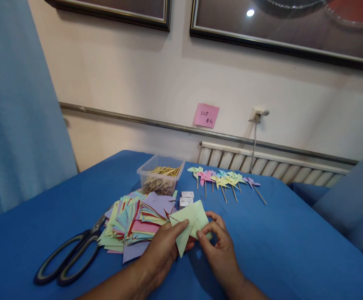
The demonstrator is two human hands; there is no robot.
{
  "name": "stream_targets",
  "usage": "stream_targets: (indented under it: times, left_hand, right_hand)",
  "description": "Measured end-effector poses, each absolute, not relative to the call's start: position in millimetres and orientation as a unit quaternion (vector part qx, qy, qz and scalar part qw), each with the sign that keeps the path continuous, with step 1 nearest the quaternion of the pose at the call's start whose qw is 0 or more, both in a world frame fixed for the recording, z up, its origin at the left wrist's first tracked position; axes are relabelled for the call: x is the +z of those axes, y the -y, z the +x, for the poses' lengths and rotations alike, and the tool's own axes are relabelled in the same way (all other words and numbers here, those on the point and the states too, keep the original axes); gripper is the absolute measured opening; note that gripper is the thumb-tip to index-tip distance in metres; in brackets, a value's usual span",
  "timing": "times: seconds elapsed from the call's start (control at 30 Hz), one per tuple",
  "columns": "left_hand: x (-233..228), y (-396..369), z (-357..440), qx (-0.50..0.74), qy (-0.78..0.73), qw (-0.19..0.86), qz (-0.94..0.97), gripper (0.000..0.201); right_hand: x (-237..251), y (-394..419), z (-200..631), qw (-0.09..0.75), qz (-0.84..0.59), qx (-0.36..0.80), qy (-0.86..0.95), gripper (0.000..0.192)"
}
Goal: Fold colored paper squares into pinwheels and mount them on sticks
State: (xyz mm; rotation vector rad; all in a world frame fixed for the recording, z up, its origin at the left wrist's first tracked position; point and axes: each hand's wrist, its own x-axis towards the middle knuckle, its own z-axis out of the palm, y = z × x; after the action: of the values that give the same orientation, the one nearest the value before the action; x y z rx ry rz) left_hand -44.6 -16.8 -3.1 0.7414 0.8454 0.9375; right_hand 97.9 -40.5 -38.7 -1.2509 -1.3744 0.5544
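A pale green paper square [199,211], cut in from its corners, is held up between both hands above the table. My left hand [168,243] grips its left side, thumb on top and fingers beneath. My right hand [218,246] pinches the paper's right part, where a flap looks bent over. Just left of the hands lies a heaped stack of coloured cut papers [137,221]. Beyond the paper sit two small white boxes [186,201]. Finished paper pinwheels [220,180] on thin sticks lie at the back right.
A clear plastic box [161,175] of thin wooden sticks stands behind the stack. Large dark-handled scissors [75,254] lie at the left, blades by the papers. Blue cloth [281,241] covers the table, which meets a wall with a radiator [231,159].
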Motion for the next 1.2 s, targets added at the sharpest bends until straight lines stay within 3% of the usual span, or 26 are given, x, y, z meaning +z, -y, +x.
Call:
stream_targets:
  times: [0.23, 1.2]
  left_hand:
    - [-3.8, 16.2, -44.1, 0.42, -0.384, 0.739, 0.36, 0.037]
    - [-9.8, 19.8, -43.6, 0.385, -0.424, 0.713, 0.404, 0.044]
  right_hand:
    - [-37.9, 40.9, 94.1, 0.529, -0.505, 0.327, 0.598, 0.015]
    - [-44.2, 39.9, 96.1, 0.517, -0.532, 0.374, 0.557, 0.022]
